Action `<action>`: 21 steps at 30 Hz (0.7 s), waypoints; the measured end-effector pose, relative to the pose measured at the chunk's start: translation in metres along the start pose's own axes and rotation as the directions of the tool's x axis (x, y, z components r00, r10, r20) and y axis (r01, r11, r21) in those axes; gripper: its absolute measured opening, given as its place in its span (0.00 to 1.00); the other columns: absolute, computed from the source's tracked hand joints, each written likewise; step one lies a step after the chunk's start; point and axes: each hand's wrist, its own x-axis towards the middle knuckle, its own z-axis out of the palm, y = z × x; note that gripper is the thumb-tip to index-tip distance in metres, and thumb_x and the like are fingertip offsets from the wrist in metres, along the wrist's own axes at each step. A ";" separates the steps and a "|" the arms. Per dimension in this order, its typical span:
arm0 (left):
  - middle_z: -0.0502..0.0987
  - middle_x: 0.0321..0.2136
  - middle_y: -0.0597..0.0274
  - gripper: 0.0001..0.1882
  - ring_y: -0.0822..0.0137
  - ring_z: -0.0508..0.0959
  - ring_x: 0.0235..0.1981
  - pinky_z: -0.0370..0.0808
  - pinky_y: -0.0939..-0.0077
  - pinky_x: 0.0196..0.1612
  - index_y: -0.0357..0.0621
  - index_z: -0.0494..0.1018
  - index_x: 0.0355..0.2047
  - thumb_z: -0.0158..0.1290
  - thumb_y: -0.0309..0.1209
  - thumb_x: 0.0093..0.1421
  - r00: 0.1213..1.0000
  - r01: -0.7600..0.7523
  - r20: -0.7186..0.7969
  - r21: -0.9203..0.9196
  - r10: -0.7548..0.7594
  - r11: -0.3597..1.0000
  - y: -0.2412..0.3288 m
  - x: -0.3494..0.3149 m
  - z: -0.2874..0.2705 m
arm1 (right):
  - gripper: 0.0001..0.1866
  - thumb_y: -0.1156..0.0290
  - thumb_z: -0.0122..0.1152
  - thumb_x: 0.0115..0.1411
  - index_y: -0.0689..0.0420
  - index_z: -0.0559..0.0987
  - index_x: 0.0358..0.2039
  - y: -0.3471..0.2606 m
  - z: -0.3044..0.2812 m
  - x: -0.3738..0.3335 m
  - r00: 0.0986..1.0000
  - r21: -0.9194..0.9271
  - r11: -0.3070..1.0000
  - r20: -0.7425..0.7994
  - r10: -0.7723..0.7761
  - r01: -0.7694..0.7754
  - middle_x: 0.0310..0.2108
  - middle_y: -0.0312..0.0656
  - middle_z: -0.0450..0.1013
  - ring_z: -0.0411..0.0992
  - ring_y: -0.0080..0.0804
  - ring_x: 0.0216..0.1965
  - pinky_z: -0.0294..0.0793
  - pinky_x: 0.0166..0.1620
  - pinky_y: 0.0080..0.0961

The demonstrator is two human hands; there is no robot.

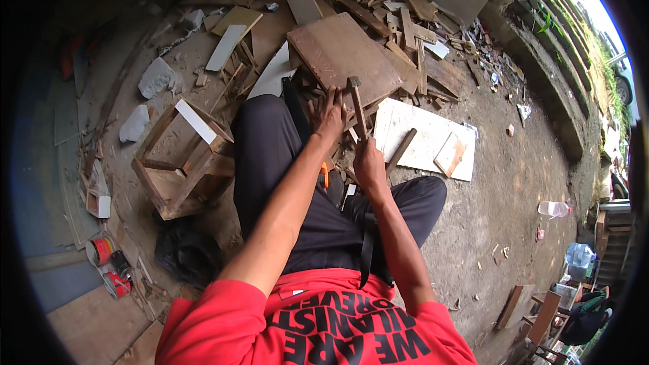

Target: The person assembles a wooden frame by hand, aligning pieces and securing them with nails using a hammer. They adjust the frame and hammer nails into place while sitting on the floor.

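Note:
A hammer stands in my right hand, its wooden handle gripped near the lower end and its dark head pointing away from me. The head overlaps the near edge of a brown wooden box or cabinet piece in front of my knees. On that same near edge rests my left hand, fingers apart, to the left of the hammer. Whether the hammer head touches the wood I cannot tell. Just under my left wrist, an orange-handled tool shows partly between my legs.
To the left stands a wooden frame with a white strip. A white board carrying wood pieces lies at right. Scrap wood is heaped beyond. Further out are cans, a black bag and a clear bottle.

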 end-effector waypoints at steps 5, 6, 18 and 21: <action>0.61 0.66 0.60 0.31 0.53 0.71 0.57 0.60 0.35 0.63 0.43 0.61 0.67 0.47 0.40 0.65 1.000 0.009 -0.016 -0.035 -0.010 0.999 -0.006 -0.002 0.000 | 0.10 0.70 0.50 0.70 0.64 0.64 0.38 -0.017 -0.011 -0.001 0.977 0.111 0.981 -0.161 -0.142 0.160 0.24 0.68 0.72 0.73 0.70 0.28 0.67 0.28 0.58; 0.61 0.66 0.59 0.31 0.52 0.71 0.57 0.61 0.35 0.63 0.43 0.61 0.67 0.47 0.40 0.65 1.000 0.010 -0.013 -0.037 -0.010 0.999 -0.006 -0.002 0.000 | 0.09 0.71 0.50 0.70 0.64 0.65 0.39 -0.018 -0.008 -0.003 0.982 0.109 0.985 -0.147 -0.120 0.136 0.24 0.68 0.72 0.73 0.71 0.28 0.67 0.28 0.58; 0.61 0.65 0.58 0.30 0.49 0.71 0.56 0.63 0.38 0.61 0.45 0.63 0.66 0.49 0.39 0.64 0.999 0.003 -0.040 -0.085 -0.007 0.996 -0.004 -0.001 0.008 | 0.08 0.76 0.53 0.65 0.65 0.65 0.39 0.006 0.004 -0.006 0.987 0.170 0.979 -0.137 -0.085 0.108 0.26 0.68 0.74 0.74 0.71 0.31 0.70 0.31 0.55; 0.62 0.65 0.58 0.31 0.48 0.71 0.56 0.63 0.39 0.61 0.44 0.62 0.65 0.51 0.38 0.63 0.997 -0.015 -0.076 -0.144 0.004 0.990 -0.006 0.000 0.015 | 0.09 0.74 0.52 0.66 0.65 0.65 0.40 0.004 0.004 -0.007 0.994 0.133 0.989 -0.091 -0.052 0.064 0.26 0.68 0.74 0.74 0.71 0.31 0.70 0.31 0.56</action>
